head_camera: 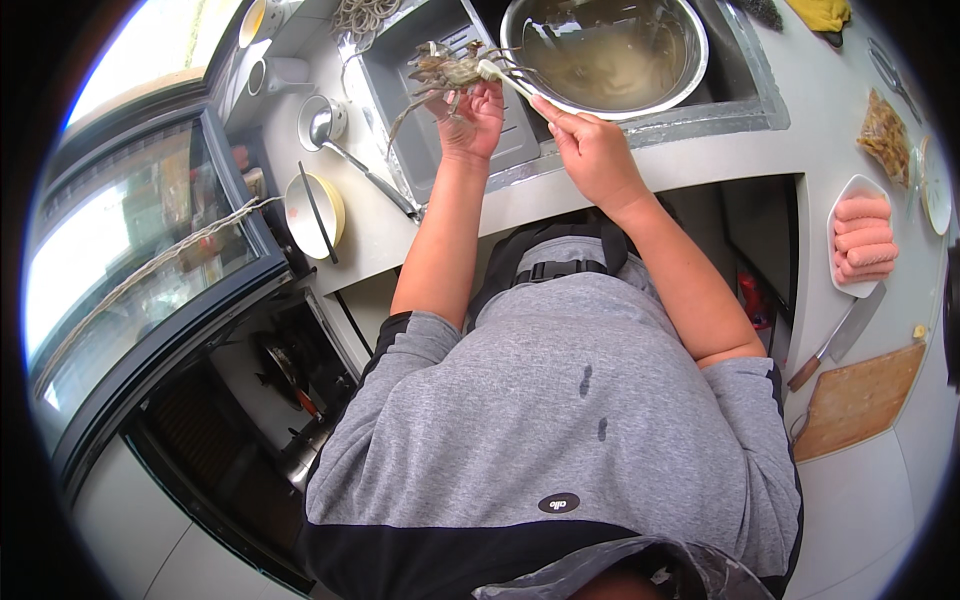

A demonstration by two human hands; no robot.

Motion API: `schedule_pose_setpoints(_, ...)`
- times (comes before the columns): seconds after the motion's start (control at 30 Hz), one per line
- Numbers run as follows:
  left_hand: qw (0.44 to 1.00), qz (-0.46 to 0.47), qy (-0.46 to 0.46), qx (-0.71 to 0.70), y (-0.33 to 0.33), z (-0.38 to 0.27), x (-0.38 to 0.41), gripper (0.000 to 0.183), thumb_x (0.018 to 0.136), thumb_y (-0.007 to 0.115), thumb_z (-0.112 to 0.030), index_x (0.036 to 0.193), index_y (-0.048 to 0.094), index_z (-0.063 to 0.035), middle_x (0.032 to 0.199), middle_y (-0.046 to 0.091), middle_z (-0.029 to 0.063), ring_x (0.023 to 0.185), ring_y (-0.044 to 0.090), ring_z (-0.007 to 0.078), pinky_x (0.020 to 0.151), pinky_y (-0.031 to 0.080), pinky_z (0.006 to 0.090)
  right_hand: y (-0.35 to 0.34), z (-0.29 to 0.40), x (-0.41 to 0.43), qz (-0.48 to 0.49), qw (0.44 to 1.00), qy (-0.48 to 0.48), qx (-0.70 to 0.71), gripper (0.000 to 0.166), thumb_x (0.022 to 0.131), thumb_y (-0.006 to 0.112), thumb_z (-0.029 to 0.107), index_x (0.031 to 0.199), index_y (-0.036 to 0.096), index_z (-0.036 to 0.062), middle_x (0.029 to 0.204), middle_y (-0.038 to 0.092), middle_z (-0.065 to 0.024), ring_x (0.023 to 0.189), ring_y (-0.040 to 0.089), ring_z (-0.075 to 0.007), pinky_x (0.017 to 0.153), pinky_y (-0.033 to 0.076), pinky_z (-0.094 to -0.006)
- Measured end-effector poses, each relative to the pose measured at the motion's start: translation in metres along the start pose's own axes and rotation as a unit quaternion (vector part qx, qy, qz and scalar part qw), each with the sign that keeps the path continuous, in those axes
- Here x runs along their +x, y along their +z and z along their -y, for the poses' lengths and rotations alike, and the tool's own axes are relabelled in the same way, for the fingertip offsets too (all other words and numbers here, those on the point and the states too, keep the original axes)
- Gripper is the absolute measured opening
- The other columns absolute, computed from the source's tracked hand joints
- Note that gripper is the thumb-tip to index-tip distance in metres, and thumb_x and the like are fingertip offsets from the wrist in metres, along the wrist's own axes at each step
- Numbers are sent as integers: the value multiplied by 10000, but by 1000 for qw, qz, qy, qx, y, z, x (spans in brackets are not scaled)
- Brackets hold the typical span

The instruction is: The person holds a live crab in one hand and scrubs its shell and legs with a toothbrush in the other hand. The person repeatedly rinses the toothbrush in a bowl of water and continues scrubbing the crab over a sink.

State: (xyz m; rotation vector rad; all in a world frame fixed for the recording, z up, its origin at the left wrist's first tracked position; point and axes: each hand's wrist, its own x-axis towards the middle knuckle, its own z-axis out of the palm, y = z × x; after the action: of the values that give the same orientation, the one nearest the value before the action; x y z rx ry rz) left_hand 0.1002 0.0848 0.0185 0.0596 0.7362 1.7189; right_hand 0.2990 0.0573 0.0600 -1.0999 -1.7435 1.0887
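Note:
My left hand [474, 120] grips a crab [450, 71] from below, its legs spread outward over the grey sink basin [420, 161]. In my right hand [589, 146] is a white toothbrush [514, 85], its head touching the crab's body. Just right of the crab stands a large metal bowl [701, 45] of murky water. The part of the crab beneath my left fingers is hidden.
At left are a ladle [360, 161] resting in a white cup [304, 124] and a bowl [315, 217] with chopsticks across it. Sausages [862, 240] on a white tray, a cleaver [840, 337] and a wooden cutting board [862, 397] lie at right. An open window frame [225, 172] juts in at left.

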Motion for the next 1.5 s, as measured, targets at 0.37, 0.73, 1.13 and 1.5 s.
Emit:
schedule_pose_setpoints(0.37, 997, 67, -9, 21, -7, -7, -1, 898, 560, 878, -427, 1252, 477, -20, 1223, 566, 99, 1079, 562, 252, 908, 525, 345, 3, 5, -4, 13, 1000, 13, 0, 362, 880, 567, 115, 1225, 628, 207, 707, 583, -129, 665, 582, -282, 637, 486, -381)
schedule_pose_setpoints(0.73, 996, 73, -12, 45, -12, -13, 1, 921, 533, 879, -455, 1263, 487, -54, 1222, 568, 97, 1091, 557, 299, 910, 516, 362, 1, 11, -5, 30, 999, 2, -13, 390, 883, 576, 51, 1252, 607, 171, 784, 616, -133, 664, 583, -242, 651, 481, -337)
schedule_pose_setpoints(1.13, 988, 140, -54, -45, -21, -17, 4, 647, 694, 772, -365, 1221, 551, -62, 1231, 585, 101, 1107, 562, 293, 977, 460, 392, 4, 10, -6, 32, 999, 6, -2, 417, 876, 564, 55, 1269, 595, 191, 716, 593, -122, 645, 577, -245, 631, 483, -353)
schedule_pose_setpoints(1.5, 991, 133, -13, 18, -20, -16, 0, 612, 681, 783, -294, 1206, 567, -65, 1211, 603, 99, 1125, 563, 265, 987, 451, 390, 5, 12, -7, 40, 999, 5, 3, 432, 872, 564, 37, 1276, 591, 188, 709, 589, -116, 623, 561, -230, 626, 480, -335)
